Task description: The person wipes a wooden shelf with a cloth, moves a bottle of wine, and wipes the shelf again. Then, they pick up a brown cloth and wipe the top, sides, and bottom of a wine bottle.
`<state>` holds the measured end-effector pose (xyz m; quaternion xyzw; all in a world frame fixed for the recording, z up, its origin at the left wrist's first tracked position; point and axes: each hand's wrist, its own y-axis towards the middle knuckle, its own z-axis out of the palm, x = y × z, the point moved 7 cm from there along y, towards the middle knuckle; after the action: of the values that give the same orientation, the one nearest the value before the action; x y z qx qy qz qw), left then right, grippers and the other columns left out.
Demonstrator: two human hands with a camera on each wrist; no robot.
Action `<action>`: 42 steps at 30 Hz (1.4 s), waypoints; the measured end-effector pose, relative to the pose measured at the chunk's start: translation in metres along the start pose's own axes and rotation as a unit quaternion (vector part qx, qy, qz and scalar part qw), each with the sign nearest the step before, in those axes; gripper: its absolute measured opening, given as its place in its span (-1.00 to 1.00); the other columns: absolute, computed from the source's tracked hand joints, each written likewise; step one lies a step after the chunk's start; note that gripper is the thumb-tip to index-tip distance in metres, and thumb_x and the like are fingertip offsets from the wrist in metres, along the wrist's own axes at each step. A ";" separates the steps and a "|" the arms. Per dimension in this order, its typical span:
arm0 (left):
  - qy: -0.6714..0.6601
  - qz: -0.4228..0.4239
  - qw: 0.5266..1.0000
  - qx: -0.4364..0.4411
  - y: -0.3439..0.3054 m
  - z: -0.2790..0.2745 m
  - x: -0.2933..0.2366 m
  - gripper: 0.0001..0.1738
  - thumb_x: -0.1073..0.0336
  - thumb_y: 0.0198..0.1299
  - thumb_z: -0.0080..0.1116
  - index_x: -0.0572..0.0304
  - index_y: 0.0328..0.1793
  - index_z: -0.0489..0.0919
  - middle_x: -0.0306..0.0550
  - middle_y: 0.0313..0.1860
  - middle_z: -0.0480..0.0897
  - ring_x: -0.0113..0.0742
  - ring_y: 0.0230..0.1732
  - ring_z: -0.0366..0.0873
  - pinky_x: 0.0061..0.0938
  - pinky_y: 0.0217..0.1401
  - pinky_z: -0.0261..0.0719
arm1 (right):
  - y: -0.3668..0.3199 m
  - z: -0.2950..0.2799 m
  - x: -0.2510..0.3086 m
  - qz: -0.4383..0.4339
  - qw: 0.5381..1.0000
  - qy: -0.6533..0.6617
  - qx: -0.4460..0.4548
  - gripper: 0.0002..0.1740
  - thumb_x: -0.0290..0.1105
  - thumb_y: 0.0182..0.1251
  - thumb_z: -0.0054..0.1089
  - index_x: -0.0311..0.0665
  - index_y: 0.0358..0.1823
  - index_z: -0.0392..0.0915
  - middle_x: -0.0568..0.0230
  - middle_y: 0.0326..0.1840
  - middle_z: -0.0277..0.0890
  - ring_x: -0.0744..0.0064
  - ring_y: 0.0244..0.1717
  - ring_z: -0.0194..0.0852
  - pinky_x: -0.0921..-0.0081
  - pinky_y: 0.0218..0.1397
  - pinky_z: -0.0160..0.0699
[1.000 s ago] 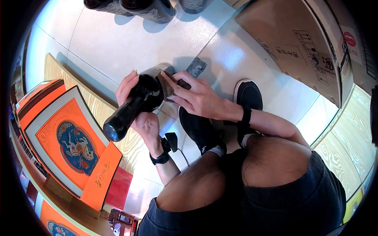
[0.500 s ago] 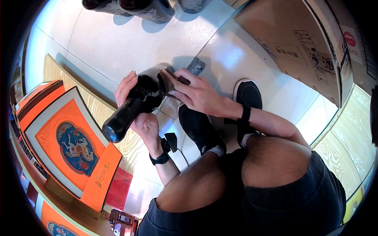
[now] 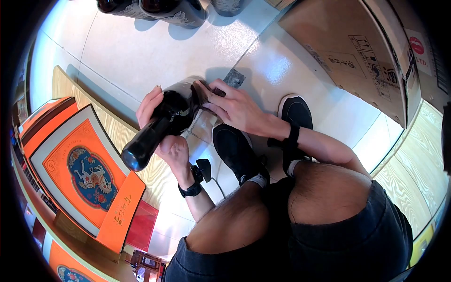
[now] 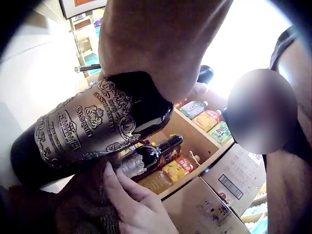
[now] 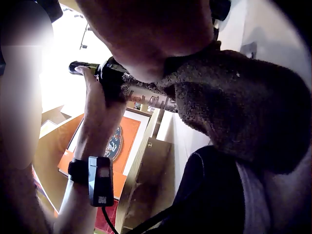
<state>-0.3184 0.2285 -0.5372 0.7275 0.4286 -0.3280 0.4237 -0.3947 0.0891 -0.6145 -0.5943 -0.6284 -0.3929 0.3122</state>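
Observation:
A dark wine bottle lies tilted in the head view, its neck toward the lower left. My left hand grips it around the shoulder, fingers on one side and thumb base on the other. My right hand holds a brown terry cloth against the bottle's side, near the label. In the left wrist view an embossed metallic label faces the camera, and the cloth lies along the bottle's lower edge. The cloth hides part of the bottle's base end in the right wrist view.
Several dark bottles stand on the tiled floor at the top. A cardboard box is at the right. An orange box with a horse emblem leans at the left by a wooden board. Black shoes are below the hands.
My right hand has shifted slightly up along the bottle's side, and less of the cloth shows in the head view. The left hand and bottle have barely moved.

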 end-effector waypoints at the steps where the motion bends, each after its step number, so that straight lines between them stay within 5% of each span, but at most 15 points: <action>1: 0.004 0.000 1.000 0.001 0.000 0.000 0.000 -0.12 -0.44 0.47 -0.27 0.34 0.21 0.58 0.18 0.24 0.61 0.01 0.31 0.55 -0.14 0.44 0.44 | 0.000 0.001 -0.001 0.004 1.000 0.001 0.004 -0.32 -0.38 0.40 0.29 -0.33 0.52 0.33 0.11 0.05 0.36 0.17 -0.32 0.63 0.23 -0.28 0.66; 8: 0.008 -0.009 1.000 0.000 0.000 0.000 0.001 -0.11 -0.45 0.47 -0.28 0.33 0.22 0.58 0.16 0.24 0.61 0.00 0.32 0.55 -0.13 0.45 0.44 | 0.001 0.005 -0.011 0.028 1.000 0.007 0.004 -0.38 -0.37 0.41 0.28 -0.29 0.47 0.37 0.09 0.05 0.38 0.10 -0.33 0.64 0.19 -0.26 0.68; 16: -0.006 0.008 1.000 0.006 -0.001 -0.001 0.002 -0.36 -0.10 0.47 -0.24 0.32 0.22 0.59 0.16 0.25 0.60 0.00 0.33 0.54 -0.14 0.46 0.44 | 0.000 0.008 -0.019 0.030 1.000 0.005 0.001 -0.67 -0.35 0.47 0.24 -0.30 0.17 0.56 0.07 0.03 0.40 0.01 -0.29 0.65 0.12 -0.24 0.69; 23: -0.013 -0.013 1.000 -0.001 0.000 0.000 0.000 -0.40 -0.04 0.45 -0.22 0.33 0.22 0.59 0.17 0.26 0.60 0.00 0.33 0.54 -0.15 0.46 0.45 | 0.001 0.008 -0.023 0.052 0.999 0.012 0.004 -0.75 -0.33 0.50 0.21 -0.35 0.05 0.58 0.00 -0.02 0.43 -0.07 -0.27 0.64 0.08 -0.21 0.67; 25: 0.036 -0.004 0.999 0.032 0.001 0.002 -0.003 0.06 -0.60 0.36 -0.51 0.30 0.29 0.50 0.16 0.28 0.56 -0.06 0.35 0.50 -0.14 0.45 0.46 | 0.000 0.012 -0.030 0.061 0.998 0.001 0.006 -0.73 -0.32 0.52 0.18 -0.36 0.06 0.57 0.00 0.01 0.44 -0.10 -0.25 0.63 0.05 -0.18 0.65; 29: 0.046 -0.003 0.998 0.036 0.001 0.003 -0.003 0.06 -0.60 0.36 -0.52 0.29 0.29 0.49 0.16 0.29 0.55 -0.06 0.36 0.50 -0.13 0.46 0.46 | 0.001 0.013 -0.031 0.066 0.998 0.003 0.018 -0.73 -0.31 0.54 0.15 -0.38 0.06 0.57 -0.01 0.03 0.45 -0.13 -0.22 0.63 0.03 -0.16 0.65; 31: -0.011 -0.001 1.000 0.001 0.000 0.001 0.001 -0.34 -0.13 0.50 -0.22 0.35 0.23 0.59 0.18 0.26 0.60 0.00 0.33 0.54 -0.16 0.46 0.45 | 0.000 0.017 -0.035 0.075 0.997 -0.008 0.026 -0.72 -0.28 0.56 0.12 -0.38 0.05 0.56 -0.01 0.03 0.45 -0.13 -0.20 0.63 0.03 -0.15 0.65; 32: -0.011 -0.001 1.000 0.001 0.000 0.001 0.001 -0.34 -0.13 0.50 -0.22 0.35 0.23 0.59 0.18 0.26 0.60 0.00 0.33 0.54 -0.16 0.46 0.45 | 0.001 0.017 -0.035 0.074 0.997 -0.008 0.026 -0.72 -0.28 0.56 0.12 -0.38 0.05 0.56 -0.01 0.03 0.45 -0.13 -0.20 0.63 0.03 -0.15 0.65; 37: -0.017 -0.007 1.000 0.004 -0.001 0.001 0.004 -0.05 -0.51 0.45 -0.28 0.34 0.24 0.58 0.17 0.26 0.60 -0.01 0.33 0.54 -0.16 0.45 0.45 | 0.001 0.024 -0.046 0.115 0.992 -0.009 0.057 -0.71 -0.26 0.57 0.10 -0.35 0.06 0.56 -0.02 0.04 0.45 -0.14 -0.14 0.63 0.03 -0.09 0.65; 42: 0.002 -0.018 1.000 0.003 0.001 0.001 0.001 0.05 -0.62 0.35 -0.28 0.33 0.24 0.58 0.16 0.25 0.60 -0.01 0.32 0.54 -0.16 0.43 0.46 | 0.008 0.021 -0.051 0.128 0.990 -0.005 0.056 -0.67 -0.25 0.59 0.05 -0.30 0.19 0.51 -0.03 0.04 0.45 -0.14 -0.05 0.61 0.04 -0.03 0.64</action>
<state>-0.3171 0.2276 -0.5378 0.7215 0.4417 -0.3355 0.4146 -0.3802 0.0820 -0.6677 -0.6537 -0.5697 -0.3109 0.3892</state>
